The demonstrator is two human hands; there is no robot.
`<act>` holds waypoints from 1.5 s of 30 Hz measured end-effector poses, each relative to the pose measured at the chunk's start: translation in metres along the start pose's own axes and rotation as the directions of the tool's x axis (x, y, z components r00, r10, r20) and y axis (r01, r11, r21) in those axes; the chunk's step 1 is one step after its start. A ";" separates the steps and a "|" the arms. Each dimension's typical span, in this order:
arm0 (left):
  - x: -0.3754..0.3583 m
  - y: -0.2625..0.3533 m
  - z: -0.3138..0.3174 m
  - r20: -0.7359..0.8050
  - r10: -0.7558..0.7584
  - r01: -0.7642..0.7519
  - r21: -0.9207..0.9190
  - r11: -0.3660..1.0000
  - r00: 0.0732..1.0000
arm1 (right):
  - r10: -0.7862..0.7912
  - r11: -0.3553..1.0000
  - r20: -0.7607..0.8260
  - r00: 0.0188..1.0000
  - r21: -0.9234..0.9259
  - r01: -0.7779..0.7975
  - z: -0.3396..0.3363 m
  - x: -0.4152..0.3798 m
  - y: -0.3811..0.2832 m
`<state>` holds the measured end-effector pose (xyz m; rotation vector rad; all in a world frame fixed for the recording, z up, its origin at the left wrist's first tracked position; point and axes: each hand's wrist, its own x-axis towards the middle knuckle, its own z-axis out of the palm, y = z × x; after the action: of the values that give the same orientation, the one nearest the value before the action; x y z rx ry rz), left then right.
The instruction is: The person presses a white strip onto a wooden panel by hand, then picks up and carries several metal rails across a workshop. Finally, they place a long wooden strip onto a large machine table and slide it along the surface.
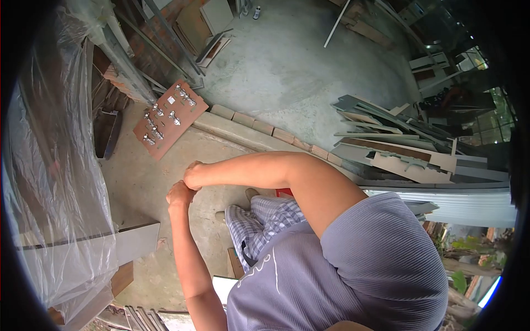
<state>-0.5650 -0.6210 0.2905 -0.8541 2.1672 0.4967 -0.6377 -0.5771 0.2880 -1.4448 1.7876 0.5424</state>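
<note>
My right hand (193,175) and my left hand (181,194) are together in front of me, touching, with both arms stretched out. The fingers of each look curled closed. Whatever may lie between them is hidden from this angle. Beyond the hands, a reddish-brown board (184,122) leans or lies near a low ledge. Several shiny metal fittings, which look like cabinet hinges (174,118), sit on it in rows, along with a small white label (171,100). Neither hand touches the board.
Clear plastic sheeting (55,182) hangs on the left, with a grey panel (138,243) partly behind it. A low brick-edged ledge (262,127) crosses the floor. Scrap boards (408,160) are piled on the right. A small bottle (256,12) stands at the far side.
</note>
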 end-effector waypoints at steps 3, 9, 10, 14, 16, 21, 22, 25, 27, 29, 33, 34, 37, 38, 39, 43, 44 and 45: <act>-0.001 0.002 -0.003 -0.059 -0.027 0.026 -0.026 0.999 0.998 | -0.051 0.999 -0.045 0.998 0.007 0.051 -0.005 -0.007 0.007; -0.013 0.012 0.000 -0.153 0.033 -0.032 0.014 0.999 0.988 | -0.015 0.993 -0.113 0.993 0.117 0.028 -0.004 -0.047 0.017; -0.019 0.014 0.000 -0.167 0.021 -0.020 0.006 1.000 0.986 | -0.024 0.994 -0.124 0.992 0.102 0.037 -0.002 -0.051 0.018; -0.050 0.028 0.012 -0.282 0.148 -0.133 0.072 0.989 0.948 | 0.016 0.952 -0.118 0.993 0.304 0.021 0.025 -0.066 0.027; -0.063 0.038 0.021 -0.280 0.180 -0.160 0.092 0.983 0.943 | 0.012 0.940 -0.140 0.990 0.340 0.037 0.042 -0.077 0.030; -0.093 0.067 0.012 -0.328 0.232 -0.206 0.112 0.972 0.916 | -0.039 0.943 -0.216 0.976 0.314 0.107 0.049 -0.120 0.045; -0.099 0.072 0.006 -0.336 0.230 -0.204 0.110 0.973 0.913 | -0.079 0.947 -0.328 0.941 0.271 0.174 0.040 -0.138 0.049; -0.119 0.087 -0.018 -0.444 0.297 -0.220 0.218 0.951 0.845 | -0.095 0.962 -0.436 0.895 0.192 0.196 0.025 -0.167 0.064; -0.136 0.101 -0.035 -0.524 0.334 -0.276 0.189 0.943 0.784 | -0.084 0.968 -0.470 0.879 0.172 0.184 0.018 -0.182 0.075; -0.147 0.112 -0.045 -0.579 0.363 -0.312 0.190 0.931 0.731 | -0.052 0.971 -0.543 0.838 0.169 0.170 0.006 -0.212 0.082; -0.164 0.131 -0.062 -0.629 0.430 -0.392 0.209 0.896 0.648 | -0.007 0.986 -0.457 0.889 0.147 0.083 -0.006 -0.243 0.096; -0.169 0.136 -0.067 -0.624 0.438 -0.397 0.214 0.892 0.647 | -0.038 0.988 -0.505 0.862 0.111 0.109 -0.006 -0.249 0.099; -0.175 0.143 -0.078 -0.578 0.444 -0.327 0.301 0.896 0.685 | -0.074 0.990 -0.536 0.841 0.059 0.124 -0.015 -0.260 0.103; -0.174 0.144 -0.082 -0.587 0.433 -0.346 0.262 0.901 0.684 | -0.081 0.993 -0.522 0.849 0.035 0.116 -0.020 -0.261 0.106; -0.171 0.144 -0.087 -0.599 0.420 -0.364 0.220 0.905 0.682 | -0.084 0.993 -0.524 0.847 0.025 0.114 -0.025 -0.260 0.108; -0.148 0.136 -0.096 -0.613 0.406 -0.348 0.219 0.911 0.677 | -0.091 0.993 -0.528 0.844 0.017 0.118 -0.040 -0.244 0.112; -0.142 0.133 -0.097 -0.607 0.399 -0.344 0.212 0.915 0.687 | -0.098 0.992 -0.515 0.852 0.014 0.122 -0.043 -0.239 0.113; -0.135 0.130 -0.100 -0.600 0.392 -0.340 0.205 0.918 0.697 | -0.100 0.992 -0.516 0.851 0.013 0.124 -0.044 -0.231 0.114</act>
<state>-0.6389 -0.5300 0.4680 -0.5807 3.0017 0.3304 -0.7429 -0.4331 0.4790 -1.7653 2.0827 0.0422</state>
